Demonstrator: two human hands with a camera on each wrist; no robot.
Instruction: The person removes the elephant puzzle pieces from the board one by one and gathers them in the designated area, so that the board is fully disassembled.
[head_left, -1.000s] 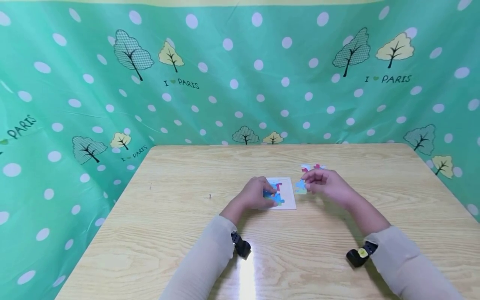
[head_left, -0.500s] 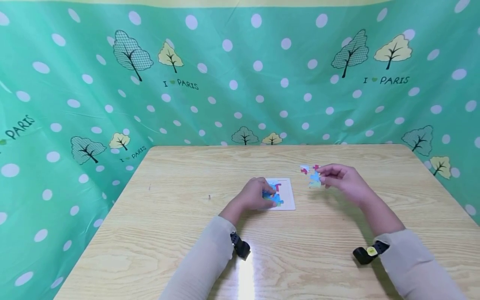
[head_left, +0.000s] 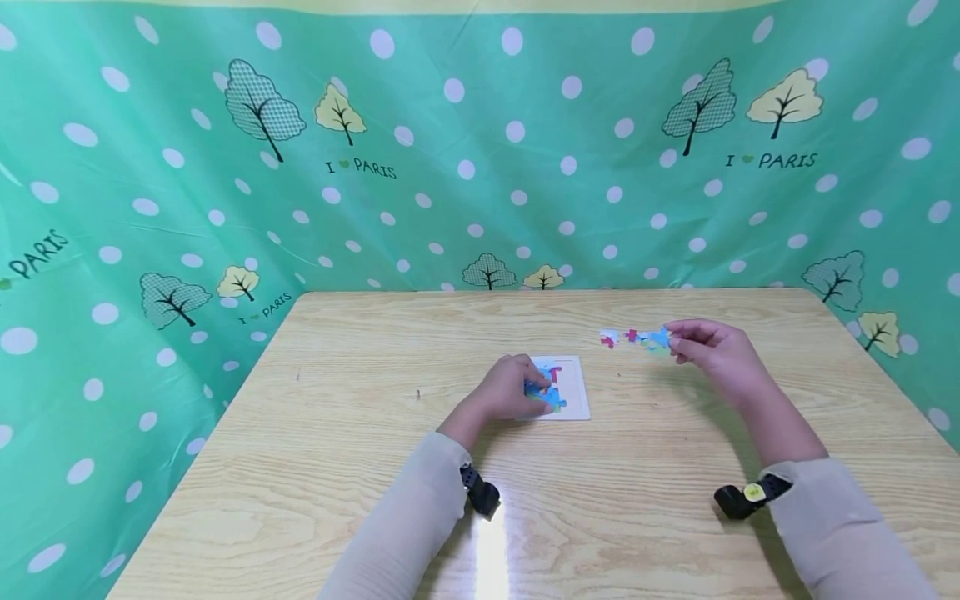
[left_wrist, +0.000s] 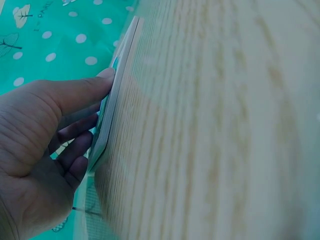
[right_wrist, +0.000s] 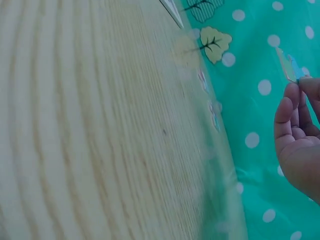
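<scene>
My left hand (head_left: 513, 387) rests on the puzzle board (head_left: 576, 392), a flat white-edged frame lying on the table. Its fingers and thumb lie over blue puzzle pieces (head_left: 556, 398) fitted in the board's left part and hide some of them. In the left wrist view, the thumb and fingertips touch the board's face (left_wrist: 107, 120) near its edge. To the right, my right hand (head_left: 712, 346) pinches a blue and green puzzle piece (head_left: 658, 340) between thumb and fingers, raised off the table in the right wrist view. Loose puzzle pieces (head_left: 608, 337) with pink and white parts lie just left of it.
The wooden table (head_left: 360, 467) reaches back to a green dotted curtain (head_left: 420, 125) printed with trees. A bare white part of the board's bed shows on its right side. A black wrist camera (head_left: 483, 496) sits on the left sleeve, another camera (head_left: 738, 502) on the right.
My right hand has moved right and away from the board, carrying the blue and green puzzle piece towards the loose pieces. The left hand has stayed on the board.
</scene>
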